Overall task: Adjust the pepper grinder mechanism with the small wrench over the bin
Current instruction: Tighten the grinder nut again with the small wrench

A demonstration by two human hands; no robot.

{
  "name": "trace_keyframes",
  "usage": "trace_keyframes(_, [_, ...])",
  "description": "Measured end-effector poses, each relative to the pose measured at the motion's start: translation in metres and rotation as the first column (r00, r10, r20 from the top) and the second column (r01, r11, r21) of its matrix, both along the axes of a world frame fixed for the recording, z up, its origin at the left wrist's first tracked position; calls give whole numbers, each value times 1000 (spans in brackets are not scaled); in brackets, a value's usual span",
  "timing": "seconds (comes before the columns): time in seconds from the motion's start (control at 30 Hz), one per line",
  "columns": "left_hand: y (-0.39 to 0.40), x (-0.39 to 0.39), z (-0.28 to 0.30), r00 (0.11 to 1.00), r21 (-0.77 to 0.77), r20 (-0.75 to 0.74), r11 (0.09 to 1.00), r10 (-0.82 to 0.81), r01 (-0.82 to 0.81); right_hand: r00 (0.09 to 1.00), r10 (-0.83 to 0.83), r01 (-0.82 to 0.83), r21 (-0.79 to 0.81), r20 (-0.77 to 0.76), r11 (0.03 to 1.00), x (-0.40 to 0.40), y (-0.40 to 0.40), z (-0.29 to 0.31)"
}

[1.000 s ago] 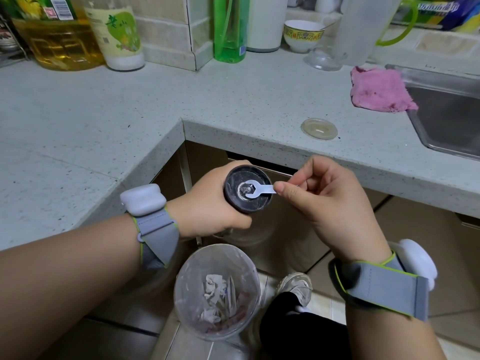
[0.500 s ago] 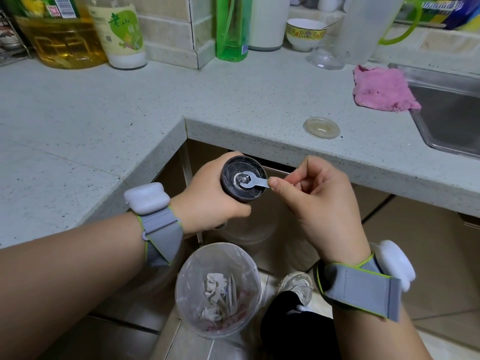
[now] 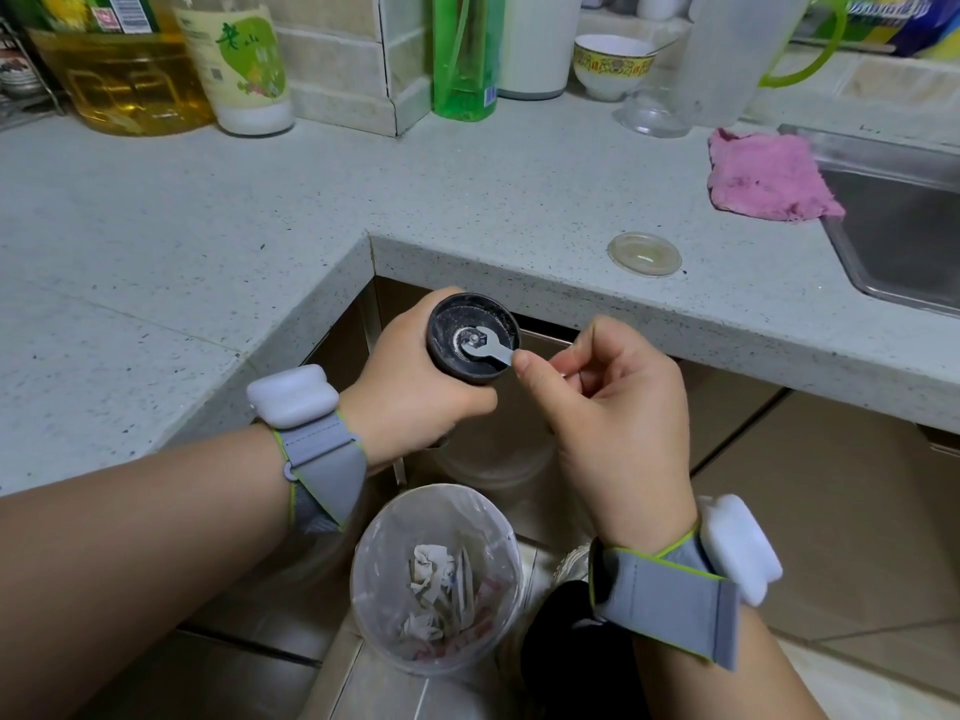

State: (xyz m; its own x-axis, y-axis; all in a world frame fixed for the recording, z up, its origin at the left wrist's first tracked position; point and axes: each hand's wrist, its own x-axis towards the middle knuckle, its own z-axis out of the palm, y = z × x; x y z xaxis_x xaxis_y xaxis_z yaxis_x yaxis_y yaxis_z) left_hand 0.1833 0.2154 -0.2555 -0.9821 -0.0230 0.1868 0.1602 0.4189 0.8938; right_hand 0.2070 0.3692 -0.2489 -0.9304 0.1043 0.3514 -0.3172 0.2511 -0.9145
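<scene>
Yellow oil fills the big jug (image 3: 117, 80) at the far left of your speckled countertop (image 3: 208, 226), its label cut off by the frame's top edge; just to its right stands a pale bottle (image 3: 241, 65) whose green label carries two Chinese characters you can make out, with smaller print too fine to read. Past the tiled corner comes a green bottle (image 3: 465, 54), then a white bowl (image 3: 613, 65) with a patterned yellow band. Your left hand (image 3: 415, 392) is wrapped closed around the pepper grinder (image 3: 472, 337), holding it with its black end facing up at you, out beyond the counter's inner corner and above the bin (image 3: 436, 579) on the floor, which holds crumpled paper. The small wrench (image 3: 488, 348) sits on the metal nut at the grinder's centre, its handle pointing right into your right hand (image 3: 613, 418), which pinches it between thumb and curled fingers. Both wrists wear grey straps with white modules. The counter edge runs close behind the grinder, while open air lies below it down to the bin. Farther right, a clear round lid (image 3: 644, 253) lies near the counter's front edge, a pink cloth (image 3: 763, 174) rests beside the steel sink (image 3: 898, 226), and a clear jug with a green handle (image 3: 727, 54) stands at the back.
</scene>
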Motion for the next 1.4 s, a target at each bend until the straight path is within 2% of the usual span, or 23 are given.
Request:
trace_keyframes(0.13, [0,-1,-1,1000,49,9,999,17,-18,994,-52,58,60,-100,996,4,-7,-4])
trace_keyframes(0.47, [-3,-2,2,998,28,6,998,60,-60,981,-100,103,7,-165,995,8,-20,-11])
trace_keyframes(0.53, [-4,-3,2,998,24,14,998,62,-63,994,-65,54,-127,-86,990,6,-22,-10])
trace_keyframes(0.63, [-5,-6,2,994,51,56,994,92,-95,994,95,-62,-454,50,889,2,-23,-5])
trace_keyframes(0.73, [-4,-7,-6,982,123,133,981,132,-149,999,41,-20,-493,32,870,-12,-11,2])
trace_keyframes(0.83, [-5,-8,-8,978,145,159,977,134,-157,1000,-20,23,-383,13,923,-43,1,18])
trace_keyframes(0.93, [-4,-8,-7,983,118,154,986,101,-120,996,-49,62,-176,81,982,-77,4,29])
trace_keyframes(1.03, [-5,-8,-5,986,118,144,988,86,-104,992,-90,89,17,83,996,-96,0,35])
trace_keyframes(1.23, [-7,-7,-3,987,126,135,987,87,-104,984,-171,149,283,56,948,-120,-10,32])
trace_keyframes(1.4, [-7,-7,-4,986,147,150,984,76,-98,966,-259,219,465,24,858,-135,-17,33])
